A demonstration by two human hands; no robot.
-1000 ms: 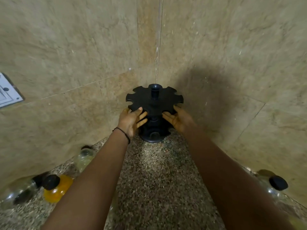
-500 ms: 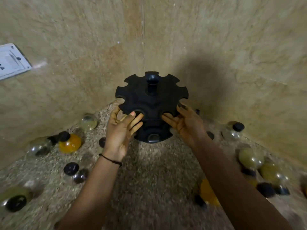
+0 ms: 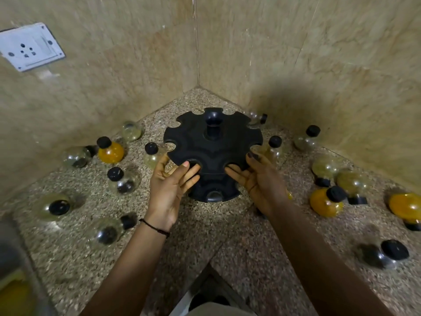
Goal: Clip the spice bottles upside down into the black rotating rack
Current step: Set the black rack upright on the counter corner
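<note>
The black rotating rack (image 3: 213, 151), a stack of notched plastic discs on a centre post, has come out of the wall corner where it stood a second ago. A strip of the speckled granite desk (image 3: 205, 238) now shows behind it. The left hand (image 3: 169, 190) and right hand (image 3: 257, 179) are on the rack's near rim as before. Their fingers are straight and spread, with the tips resting at two near notches of the top disc and the right thumb against the disc's edge. Neither hand grips anything. Every notch that shows is empty, so no bottle is clipped yet. I judge the shift was meant to free the far side, so the rack can turn and be loaded all round.

The round clear-glass spice bottles with black caps (image 3: 325, 201) lie scattered left and right of the rack, some upright and some tipped over. Some hold orange powder, others pale or dark contents. One capped bottle (image 3: 151, 148) stands just beside the rack's left rim. Another (image 3: 273, 147) stands just beside its right rim, close behind the right thumb. Either could be knocked if the rack spins. A small bottle (image 3: 257, 118) lies behind the rack, where the beige marble walls (image 3: 136, 83) meet nearby. In front of the rack, between the forearms, only desk shows up to its angled front edge (image 3: 210, 266), which looks like the widest room for working.
</note>
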